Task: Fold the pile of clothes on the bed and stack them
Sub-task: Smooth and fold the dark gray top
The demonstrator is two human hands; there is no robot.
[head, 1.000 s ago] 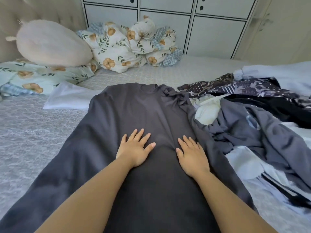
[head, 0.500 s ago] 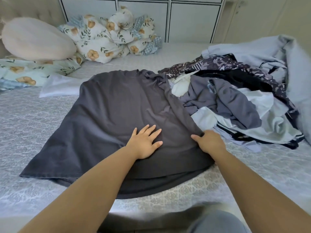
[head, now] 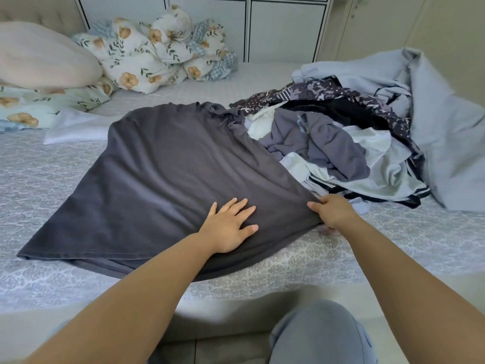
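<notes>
Garment: dark grey soft cotton shirt [head: 168,179], limp, light; grip hem corners.
Left hand [head: 228,228]: fingers spread flat, pressing.
Right hand [head: 334,211]: fingers pinching the shirt's edge.

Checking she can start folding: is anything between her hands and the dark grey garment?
Nothing visible. The left hand lies flat on the dark grey garment, and the right hand grips its right edge beside the unfolded clothes pile.

— Desk: What do the arms show?
— Operator: I see both forearms stretched forward, bare. My left hand [head: 231,227] lies flat, fingers spread, palm down. My right hand [head: 333,212] is curled, thumb on top, pinching a fabric edge.
</notes>
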